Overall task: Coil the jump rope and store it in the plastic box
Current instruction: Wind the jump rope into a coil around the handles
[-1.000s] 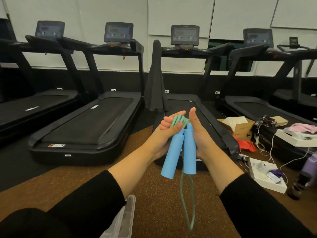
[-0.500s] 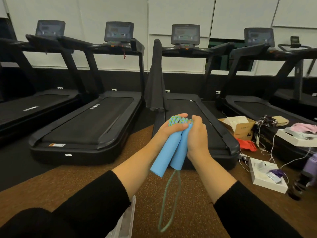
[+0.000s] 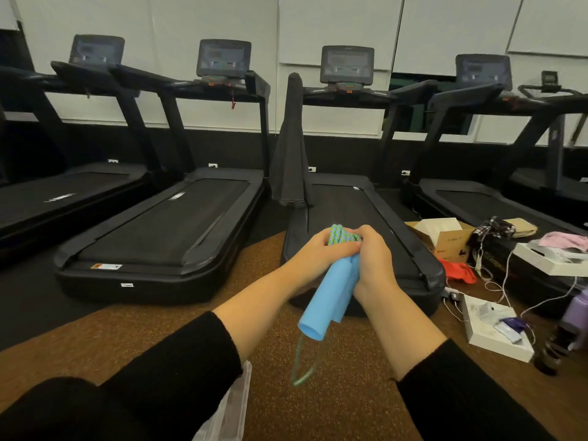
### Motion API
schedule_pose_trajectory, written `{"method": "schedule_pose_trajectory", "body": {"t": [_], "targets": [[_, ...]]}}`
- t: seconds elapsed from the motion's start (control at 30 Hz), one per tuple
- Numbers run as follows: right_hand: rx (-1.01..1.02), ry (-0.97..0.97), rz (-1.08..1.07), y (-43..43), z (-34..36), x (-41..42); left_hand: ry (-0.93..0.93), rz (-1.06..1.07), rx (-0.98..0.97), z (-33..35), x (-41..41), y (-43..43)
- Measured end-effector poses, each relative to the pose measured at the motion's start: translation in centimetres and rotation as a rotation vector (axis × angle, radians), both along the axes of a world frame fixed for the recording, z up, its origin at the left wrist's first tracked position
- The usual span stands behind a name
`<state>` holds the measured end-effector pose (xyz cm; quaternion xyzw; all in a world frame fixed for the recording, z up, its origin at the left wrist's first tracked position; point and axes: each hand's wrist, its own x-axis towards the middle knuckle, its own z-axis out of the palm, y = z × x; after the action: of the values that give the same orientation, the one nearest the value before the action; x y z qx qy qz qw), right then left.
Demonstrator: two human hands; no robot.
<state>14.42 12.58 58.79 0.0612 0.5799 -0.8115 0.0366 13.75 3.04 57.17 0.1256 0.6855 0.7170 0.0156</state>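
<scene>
Jump rope [image 3: 345,236]: in the head view we grip its coils, left hand [image 3: 319,253] and right hand [image 3: 373,265] both curled round them. The blue handles [image 3: 324,303] slant below our fingers. Print on the cardboard box [image 3: 451,245], right of our fingers, is too small to read.

The blue handles [image 3: 321,300] look like matt, smooth foam; the cord [image 3: 342,235] is braided. The plastic box [image 3: 232,405] is clear and glossy.

Sky-blue handles [image 3: 321,308], green-and-blue braided rope [image 3: 342,235] — black sleeves [image 3: 178,361], speckled brown floor [image 3: 334,409]
</scene>
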Motion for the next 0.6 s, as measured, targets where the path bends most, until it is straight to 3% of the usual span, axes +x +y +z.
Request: {"method": "schedule_pose_trajectory", "body": {"t": [0.13, 0.3, 0.47, 0.6], "targets": [[0.068, 0.012, -0.026, -0.2, -0.6, -0.3, 0.051, 0.118, -0.143, 0.0, 0.3, 0.4], [-0.079, 0.066, 0.242, -0.5, -0.6, -0.3, 0.207, 0.296, -0.264, 0.5, 0.5, -0.7], [0.287, 0.251, 0.426, 0.6, 0.4, -0.8, 0.34, 0.265, -0.425, 1.1, 1.1, -1.8], [0.53, 0.36, 0.412, 0.4, 1.2, -0.4, 0.358, 0.273, -0.445, 1.5, 0.9, -2.1]]}}
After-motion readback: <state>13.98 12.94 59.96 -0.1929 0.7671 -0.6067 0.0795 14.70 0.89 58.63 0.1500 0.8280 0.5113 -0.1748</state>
